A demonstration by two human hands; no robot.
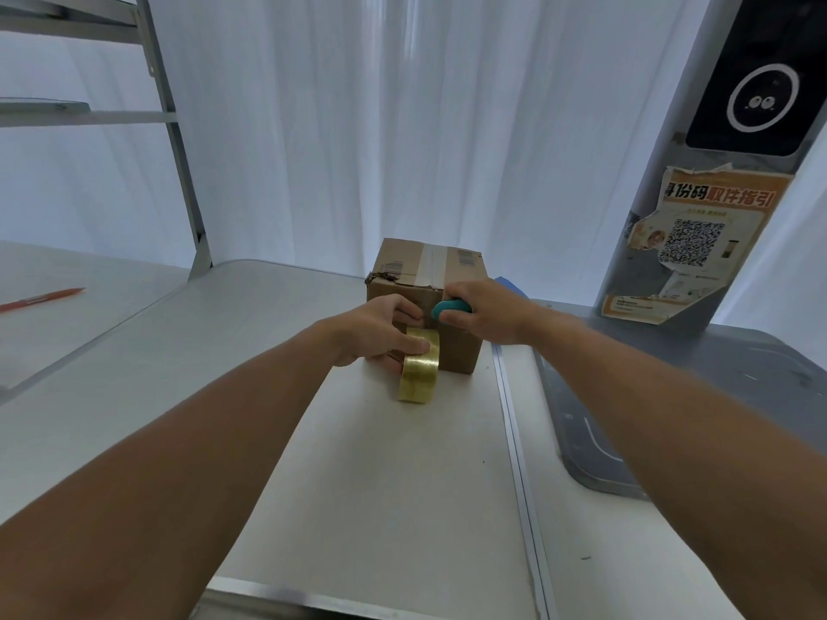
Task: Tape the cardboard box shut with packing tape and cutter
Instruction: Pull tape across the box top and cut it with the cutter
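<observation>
The cardboard box (425, 302) sits near the table's (268, 373) far edge, its taped seam running away from me. My left hand (380, 335) clamps the packing tape roll (419, 373) against the near face, directly below the seam's end. My right hand (481, 313), just right of it, is closed round the teal cutter (449, 309), nearer the strip.

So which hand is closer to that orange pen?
Left. The left hand holds the tape roll at the box's front, on the side of the pen; the right hand is farther away.
</observation>
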